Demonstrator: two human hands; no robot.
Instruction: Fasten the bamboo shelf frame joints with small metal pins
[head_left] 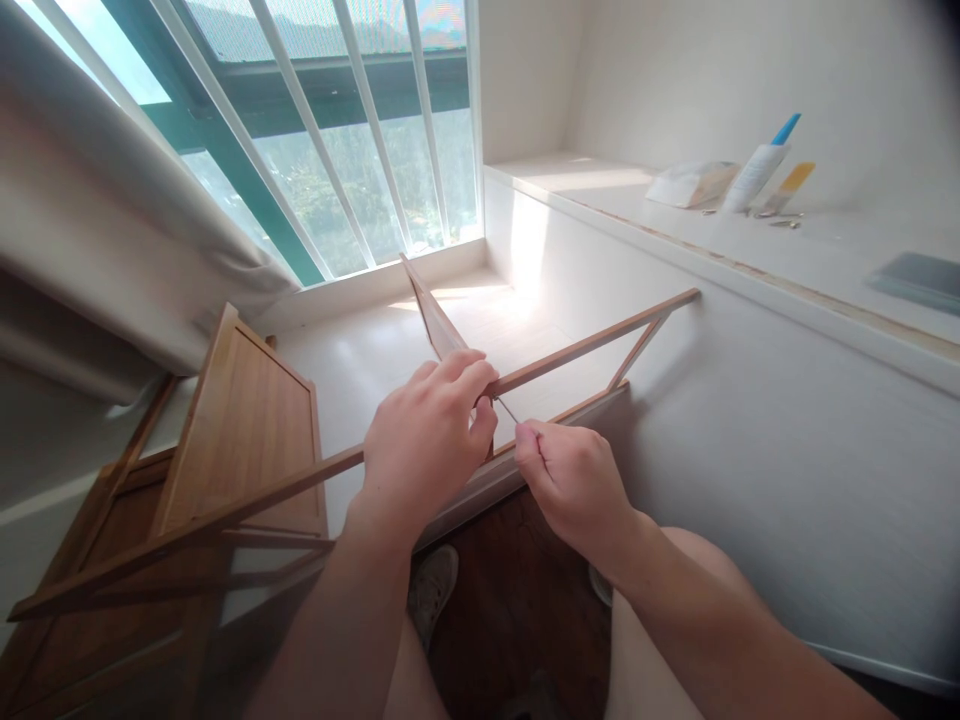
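A long wooden frame (592,346) slants across the view, with crosspieces and a panel joined to it. My left hand (427,430) is wrapped around its upper bar near the middle, covering part of the wood. In my closed right hand (574,485) is a thin metal rod (508,409) that looks like a hex key. Its far end meets the underside of the bar beside my left fingertips; the near end is hidden in my fist. A thin panel (435,312) rises behind my left hand.
Wooden panels (247,420) lean at the left below a curtain (112,180). Ahead is a barred window (337,130) over a pale sill. On the right ledge (570,178) stand a white container (754,178), a yellow-handled tool (795,182), a plastic bag (690,185) and small metal parts.
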